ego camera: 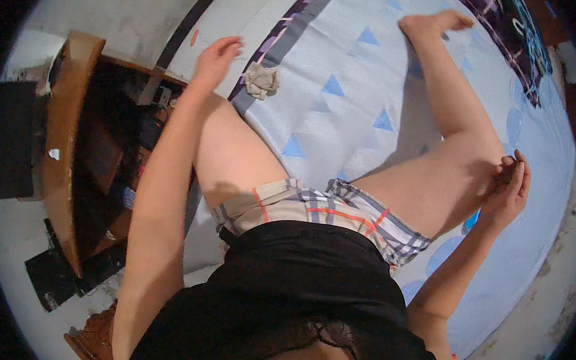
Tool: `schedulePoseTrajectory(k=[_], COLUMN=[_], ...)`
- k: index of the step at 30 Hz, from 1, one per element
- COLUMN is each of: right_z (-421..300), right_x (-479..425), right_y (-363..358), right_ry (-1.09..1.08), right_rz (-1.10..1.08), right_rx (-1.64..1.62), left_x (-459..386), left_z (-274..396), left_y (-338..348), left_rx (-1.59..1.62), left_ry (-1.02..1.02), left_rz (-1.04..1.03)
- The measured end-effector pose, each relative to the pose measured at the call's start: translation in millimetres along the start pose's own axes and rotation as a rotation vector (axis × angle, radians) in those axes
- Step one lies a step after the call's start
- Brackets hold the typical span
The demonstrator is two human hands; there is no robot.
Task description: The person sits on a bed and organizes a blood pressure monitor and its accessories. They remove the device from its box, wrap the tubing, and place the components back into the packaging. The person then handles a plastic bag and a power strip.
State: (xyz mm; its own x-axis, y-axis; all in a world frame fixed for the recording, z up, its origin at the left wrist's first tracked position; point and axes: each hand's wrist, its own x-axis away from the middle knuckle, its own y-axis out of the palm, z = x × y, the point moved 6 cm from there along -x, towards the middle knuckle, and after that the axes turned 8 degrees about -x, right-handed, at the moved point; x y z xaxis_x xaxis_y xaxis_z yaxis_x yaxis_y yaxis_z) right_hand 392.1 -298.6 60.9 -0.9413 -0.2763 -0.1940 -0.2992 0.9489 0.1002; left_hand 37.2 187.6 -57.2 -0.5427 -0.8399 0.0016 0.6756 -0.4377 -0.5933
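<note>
My left hand (218,59) is raised above my left knee, its fingers loosely bent and slightly blurred. I see nothing in it. Just right of it lies a crumpled beige-grey cloth (262,81) at the dark border of the bed sheet. My right hand (510,188) is beside my right knee, fingers curled up. Shadow covers its palm, so whether it holds something small is unclear. Between my bare legs spreads a pale blue sheet (351,114) with blue triangles. A small orange stick-like thing (194,37) lies on the pale surface beyond my left hand.
On the left stands a wooden cabinet (64,156) with dark, cluttered insides. Dark plaid cloth (516,45) with blue cords (531,41) lies at the top right. Black flat items (52,279) are on the floor at lower left. The sheet's edge curves down at right.
</note>
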Motion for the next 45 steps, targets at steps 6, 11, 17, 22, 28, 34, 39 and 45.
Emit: schedulePoseTrajectory(k=[6,11,17,22,28,34,39,45], right_z=[76,151,172,176,162,171,178,177], right_x=[-10,-3,8,2,-12,-6,-5,-11], right_y=[-98,-177,-237,-218,-194,-209,-208,-172], right_ry=[0.124,0.264,0.258,0.174,0.023,0.042,-0.016,-0.173], right_rz=[0.289,0.455,0.638,0.538,0.270,0.151,0.150,0.108], right_rx=[-0.088,-0.013,-0.037,0.151,0.840,1.109,1.061,1.030], left_x=[-3,27,9,-37,-26,50,118,132], left_z=[9,-44,1,93,340,443,425,430], left_y=[113,113,110,162,308,407,419,379], left_rx=[-0.751,-0.761,-0.793,-0.581,-0.012,-0.178,-0.448,-0.667], left_ry=[0.191,-0.018,-0.326,-0.004,0.329,0.673,0.923,0.961], left_rz=[-0.195,-0.337,-0.236,-0.238,-0.340,-0.658,-0.908,-0.692])
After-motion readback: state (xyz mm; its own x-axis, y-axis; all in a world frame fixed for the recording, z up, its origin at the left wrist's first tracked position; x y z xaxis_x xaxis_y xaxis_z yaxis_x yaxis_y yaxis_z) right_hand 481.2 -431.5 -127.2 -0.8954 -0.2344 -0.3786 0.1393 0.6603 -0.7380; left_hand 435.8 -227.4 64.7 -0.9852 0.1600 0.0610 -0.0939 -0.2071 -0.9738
